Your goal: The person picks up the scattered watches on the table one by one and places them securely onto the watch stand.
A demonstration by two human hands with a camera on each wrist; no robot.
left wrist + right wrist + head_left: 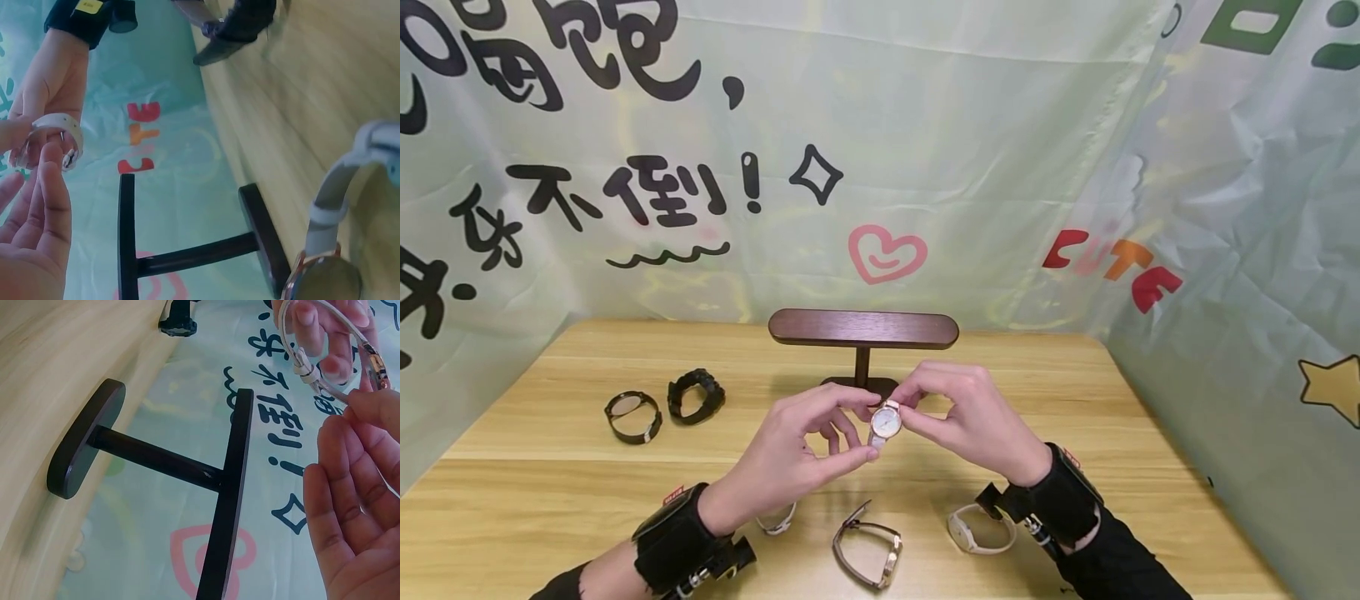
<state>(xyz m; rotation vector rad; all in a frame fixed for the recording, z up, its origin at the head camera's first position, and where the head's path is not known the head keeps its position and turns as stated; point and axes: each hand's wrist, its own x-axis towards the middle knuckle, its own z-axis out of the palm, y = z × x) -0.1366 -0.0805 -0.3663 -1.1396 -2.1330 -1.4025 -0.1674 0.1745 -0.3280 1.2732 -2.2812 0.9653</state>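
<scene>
Both hands hold a wristwatch [886, 422] with a white strap, a rose-gold case and a pale dial, raised in front of a dark wooden watch stand [863, 327]. My left hand [808, 437] pinches its left side, thumb low and index finger high. From the other side, my right hand [970, 417] grips it between thumb and fingers near the upper strap. The strap [292, 337] is bent into a loop in the right wrist view, its buckle end near the left fingers. In the left wrist view, the strap [62, 122] curves around fingertips.
Two black watches, one slim [634, 417] and one chunky [696, 396], lie at the left. Nearer me are a brown-strap watch [867, 546], a cream watch [981, 533] and a white watch [782, 523] partly hidden by my left arm. A printed cloth [985, 167] hangs behind the table.
</scene>
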